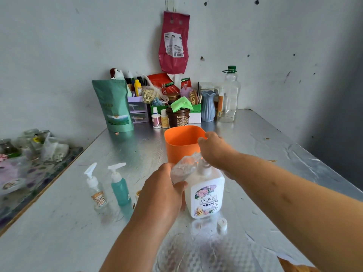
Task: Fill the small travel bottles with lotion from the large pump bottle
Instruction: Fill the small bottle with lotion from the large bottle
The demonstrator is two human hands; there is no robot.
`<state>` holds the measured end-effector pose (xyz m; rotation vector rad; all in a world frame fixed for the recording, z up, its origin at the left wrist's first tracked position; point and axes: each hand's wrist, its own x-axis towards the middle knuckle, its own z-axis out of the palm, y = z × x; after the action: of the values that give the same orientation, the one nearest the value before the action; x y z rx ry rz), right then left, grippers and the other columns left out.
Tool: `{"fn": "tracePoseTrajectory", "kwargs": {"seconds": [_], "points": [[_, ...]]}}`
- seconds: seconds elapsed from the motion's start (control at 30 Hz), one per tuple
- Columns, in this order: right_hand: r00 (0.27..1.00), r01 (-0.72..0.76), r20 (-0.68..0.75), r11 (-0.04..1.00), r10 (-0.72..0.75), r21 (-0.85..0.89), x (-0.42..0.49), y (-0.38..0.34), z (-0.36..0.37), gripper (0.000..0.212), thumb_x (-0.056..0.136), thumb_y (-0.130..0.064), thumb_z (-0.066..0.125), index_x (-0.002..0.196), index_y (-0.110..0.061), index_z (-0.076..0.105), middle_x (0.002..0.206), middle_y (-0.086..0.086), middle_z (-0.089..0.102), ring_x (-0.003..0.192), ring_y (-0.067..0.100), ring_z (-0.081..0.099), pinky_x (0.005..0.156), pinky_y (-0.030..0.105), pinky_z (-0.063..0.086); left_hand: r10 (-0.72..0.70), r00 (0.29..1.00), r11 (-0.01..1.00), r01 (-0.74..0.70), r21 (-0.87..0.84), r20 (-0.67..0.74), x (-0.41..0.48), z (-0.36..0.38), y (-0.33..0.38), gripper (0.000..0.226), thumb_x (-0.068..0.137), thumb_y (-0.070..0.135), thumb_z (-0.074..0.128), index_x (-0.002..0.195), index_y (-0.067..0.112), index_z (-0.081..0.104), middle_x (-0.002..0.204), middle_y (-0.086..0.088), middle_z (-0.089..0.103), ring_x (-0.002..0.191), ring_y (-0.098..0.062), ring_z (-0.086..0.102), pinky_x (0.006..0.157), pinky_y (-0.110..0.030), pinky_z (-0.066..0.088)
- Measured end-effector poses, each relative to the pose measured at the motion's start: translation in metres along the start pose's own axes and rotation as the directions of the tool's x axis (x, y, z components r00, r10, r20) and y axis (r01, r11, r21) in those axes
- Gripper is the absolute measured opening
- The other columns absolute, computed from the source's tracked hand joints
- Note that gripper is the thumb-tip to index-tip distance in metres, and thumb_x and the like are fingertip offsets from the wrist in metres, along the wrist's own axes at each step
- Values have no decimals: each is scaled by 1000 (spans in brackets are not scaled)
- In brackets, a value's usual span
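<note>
White pump bottle, label 小苏打, upright on the counter. My left hand grips crinkled clear wrap at its neck; my right hand pinches the wrap's upper end. Left of it stand a clear travel bottle and a teal travel bottle.

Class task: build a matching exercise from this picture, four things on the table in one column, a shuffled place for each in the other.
1 large pump bottle
2 orange cup
3 teal travel bottle
4 loose white cap

a just behind the large bottle
b upright, left of the left hand
c beneath the right hand
d on the table, nearest the camera

Pairs: 1-c; 2-a; 3-b; 4-d
</note>
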<state>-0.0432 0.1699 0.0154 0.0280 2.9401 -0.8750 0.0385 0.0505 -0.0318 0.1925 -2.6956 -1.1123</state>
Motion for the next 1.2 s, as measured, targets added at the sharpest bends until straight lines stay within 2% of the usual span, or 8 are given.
{"fn": "tracePoseTrajectory", "kwargs": {"seconds": [0.1, 0.2, 0.4, 0.63, 0.77, 0.9, 1.07, 1.2], "points": [[998, 63, -2, 998, -63, 4, -1, 3, 1, 38, 103, -11, 31, 138, -1, 40, 145, 18, 37, 135, 35, 34, 111, 48, 30, -5, 1000, 1000, 5, -5, 0, 1, 1, -2, 27, 92, 27, 63, 117, 31, 56, 96, 14, 65, 90, -7, 61, 78, -30, 47], [998, 59, -7, 998, -59, -10, 2, 7, 6, 39, 103, -11, 31, 140, -2, 39, 147, 16, 35, 137, 33, 32, 113, 47, 27, -6, 1000, 1000, 6, -11, -5, 2, 3, -4, 31, 91, 28, 64, 120, 31, 56, 108, 13, 66, 102, -11, 61, 83, -30, 48], [998, 54, -13, 998, -54, 11, 5, 7, 11, 45, 104, -12, 25, 150, -11, 27, 159, 4, 18, 143, 28, 18, 117, 38, 15, -13, 1000, 1000, 13, -4, -4, 3, 7, -7, 32, 91, 26, 65, 122, 28, 55, 111, 10, 67, 102, -13, 61, 79, -25, 44], [999, -44, -9, 986, 46, 163, 10, 3, 4, 52, 102, -34, 28, 149, -13, 25, 148, 15, 33, 135, 36, 31, 112, 45, 27, -9, 1000, 1000, 9, -2, -1, -1, 4, -2, 34, 92, 27, 63, 125, 29, 54, 110, 11, 66, 100, -12, 61, 78, -26, 44], [1000, -14, 14, 994, 13, 106, 7, 1, 2, 47, 104, -25, 26, 149, -9, 25, 149, 15, 31, 136, 35, 30, 113, 46, 27, -4, 1000, 1000, 4, 8, -4, -1, 2, -1, 33, 92, 27, 63, 123, 30, 55, 106, 12, 66, 98, -11, 61, 80, -28, 46], [999, 41, 21, 998, -42, 45, 6, 4, 3, 38, 102, -11, 31, 137, 1, 41, 143, 20, 39, 133, 36, 36, 110, 49, 32, 4, 1000, 1000, -4, 7, -5, 1, 3, -3, 31, 92, 28, 63, 122, 31, 54, 103, 14, 65, 91, -8, 60, 76, -26, 44], [999, 48, -8, 999, -48, 4, 12, 7, 11, 44, 101, -5, 31, 145, -8, 36, 156, 8, 23, 139, 30, 28, 115, 44, 25, -2, 1000, 1000, 2, -5, -4, 4, 6, -6, 33, 91, 27, 64, 123, 31, 54, 108, 14, 66, 94, -8, 60, 75, -24, 43], [999, 18, -29, 998, -17, 56, 7, 9, 14, 46, 104, -11, 24, 150, -13, 26, 158, 4, 20, 142, 29, 20, 116, 37, 16, -19, 1000, 1000, 19, -2, 14, 6, 9, -9, 31, 92, 26, 64, 122, 30, 55, 106, 12, 66, 83, -6, 57, 69, -22, 40]]}}
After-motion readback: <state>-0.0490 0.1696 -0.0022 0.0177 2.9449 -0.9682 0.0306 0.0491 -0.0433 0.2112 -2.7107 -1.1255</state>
